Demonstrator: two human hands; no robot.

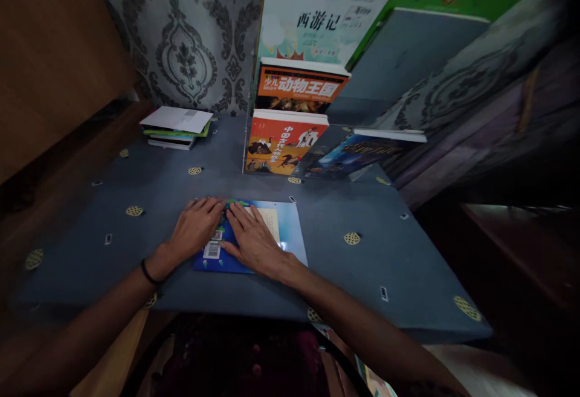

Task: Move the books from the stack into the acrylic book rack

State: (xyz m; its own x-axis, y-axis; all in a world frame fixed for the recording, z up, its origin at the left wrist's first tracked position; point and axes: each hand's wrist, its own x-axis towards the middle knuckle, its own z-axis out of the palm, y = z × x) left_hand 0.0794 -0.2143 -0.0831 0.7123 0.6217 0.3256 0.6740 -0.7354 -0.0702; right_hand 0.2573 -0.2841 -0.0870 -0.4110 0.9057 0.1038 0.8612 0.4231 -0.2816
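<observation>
The left hand (197,226), fingers close together, rests on the blue book (293,234) at its left side; the right hand (256,240) lies across its middle, fingers slightly parted, thumb out. Neither seems to pinch; the palms-down hold probably keeps the book flat, barcode (211,250) up between the hands. Beyond the fingertips a red book (283,146) stands upright, cover outward, likely for display; beyond the left fingers lies a book pile (177,122). Fruit-patterned cloth (326,222) lies underneath; patterned wallpaper (185,58) rises behind.
</observation>
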